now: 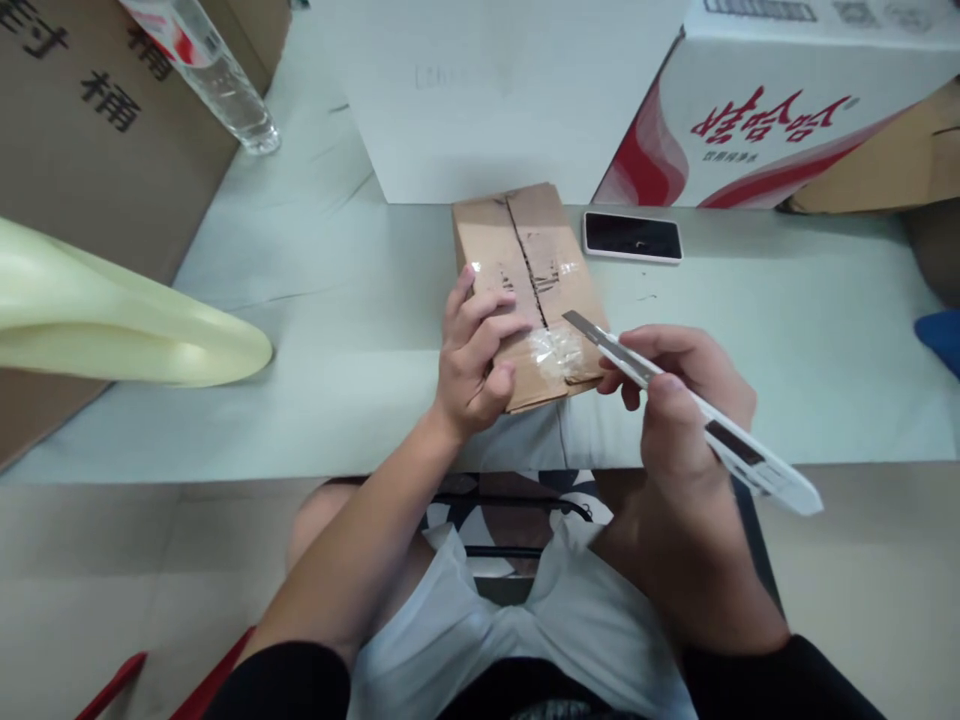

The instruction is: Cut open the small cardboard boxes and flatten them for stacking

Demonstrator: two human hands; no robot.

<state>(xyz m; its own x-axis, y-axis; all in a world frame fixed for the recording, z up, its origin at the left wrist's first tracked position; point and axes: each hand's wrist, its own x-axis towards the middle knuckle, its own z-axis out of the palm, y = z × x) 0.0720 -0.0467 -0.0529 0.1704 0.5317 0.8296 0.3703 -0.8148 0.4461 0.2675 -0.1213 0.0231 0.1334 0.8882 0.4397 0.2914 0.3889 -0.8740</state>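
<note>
Head view. Small cardboard box (540,260), one: placed on the table (360,400), in front of a large white carton (495,100) and near a phone (634,237). Clear tape (559,350) is stuck across the near end of its top seam.

Left hand (476,360): laid along the box's left side, fingers spread over the top.

Right hand (682,410): white utility knife (739,445), pinched between thumb and fingers; blade (585,327) bared, angled over the taped end. Whether cardboard is touched by the tip cannot be told.

Handling, as judged: the box is best pressed firmly down, the left fingers kept out of the blade's line, and any stroke made shallow.
</note>
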